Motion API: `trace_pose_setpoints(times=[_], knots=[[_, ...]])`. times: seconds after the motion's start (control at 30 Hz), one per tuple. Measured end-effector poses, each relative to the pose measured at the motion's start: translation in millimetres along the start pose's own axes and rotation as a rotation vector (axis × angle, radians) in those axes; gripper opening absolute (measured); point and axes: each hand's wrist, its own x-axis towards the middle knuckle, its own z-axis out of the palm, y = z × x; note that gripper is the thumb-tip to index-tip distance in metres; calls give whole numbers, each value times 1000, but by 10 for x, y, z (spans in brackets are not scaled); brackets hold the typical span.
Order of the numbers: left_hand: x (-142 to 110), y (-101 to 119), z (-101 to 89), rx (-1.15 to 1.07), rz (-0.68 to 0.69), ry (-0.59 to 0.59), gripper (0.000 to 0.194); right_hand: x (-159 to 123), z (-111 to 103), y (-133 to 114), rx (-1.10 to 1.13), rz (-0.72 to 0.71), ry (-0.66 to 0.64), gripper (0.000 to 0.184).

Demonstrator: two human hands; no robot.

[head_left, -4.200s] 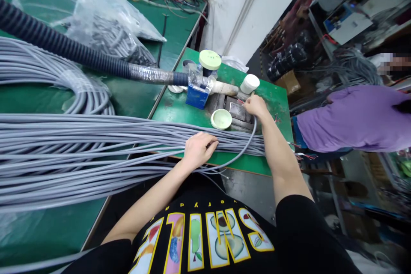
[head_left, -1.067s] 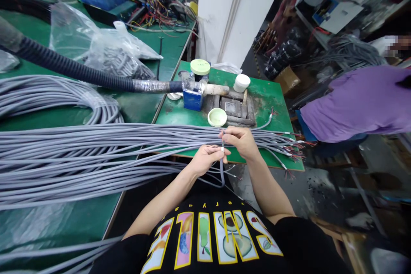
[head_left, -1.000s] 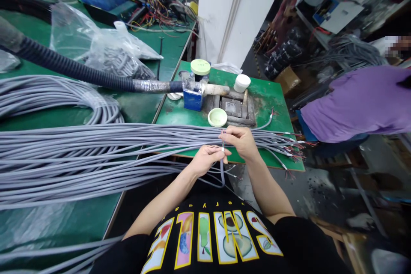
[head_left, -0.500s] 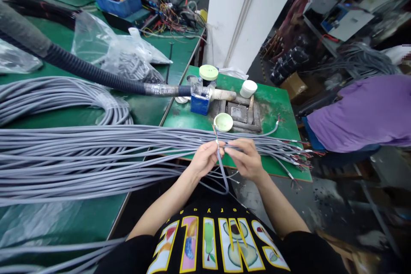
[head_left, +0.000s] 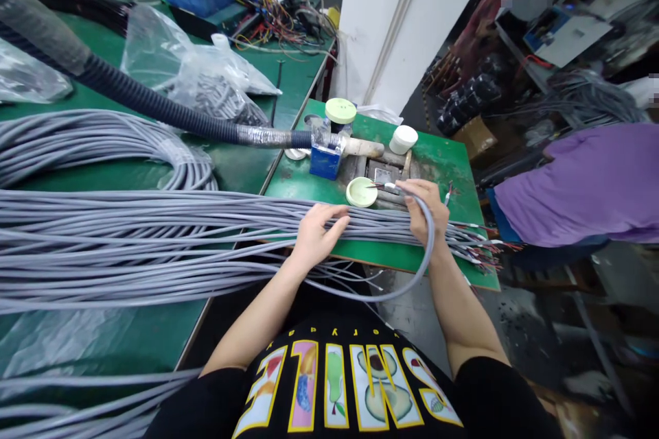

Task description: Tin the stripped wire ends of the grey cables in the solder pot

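A thick bundle of grey cables (head_left: 154, 233) lies across the green bench, its stripped ends fanned out at the right. My left hand (head_left: 319, 230) rests flat on the bundle, fingers spread. My right hand (head_left: 425, 206) pinches one grey cable (head_left: 422, 267) that loops down under my arm. The cable's stripped tip points into a small pale green dish (head_left: 361, 192). Behind the dish sits a metal pot block (head_left: 386, 175).
A black corrugated hose (head_left: 154, 106) runs to a blue box (head_left: 324, 158). Two jars stand behind, one with a green lid (head_left: 340, 112) and one white (head_left: 403, 139). Plastic bags (head_left: 200, 82) lie at the back left. A person in purple (head_left: 576, 178) works at the right.
Both hands held the cable end upright before my chest. Now my right hand has carried the tip forward to the green dish, and my left hand has let go and dropped onto the bundle.
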Motion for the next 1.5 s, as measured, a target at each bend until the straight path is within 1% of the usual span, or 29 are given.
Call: trace_pose_setpoints(times=[0.07,0.17,0.27,0.47,0.77,1.03,1.5], knots=[[30,-92,-21,127,38,16,19,88,20,73,9,7,-50,24],[36,-230,22,219,7,7,19,169,103,177,31,11,-113,23],[22,-304,73,300,11,-14,19,217,194,238,57,15,-153,22],[21,-307,73,302,16,-22,20,261,291,271,39,22,-206,21],[23,-314,70,290,7,-29,20,274,361,321,-113,-95,-303,20],[26,-318,70,317,25,-27,20,269,388,284,-116,-152,-298,19],[27,-318,63,339,38,-20,17,245,402,331,-114,-109,-292,20]])
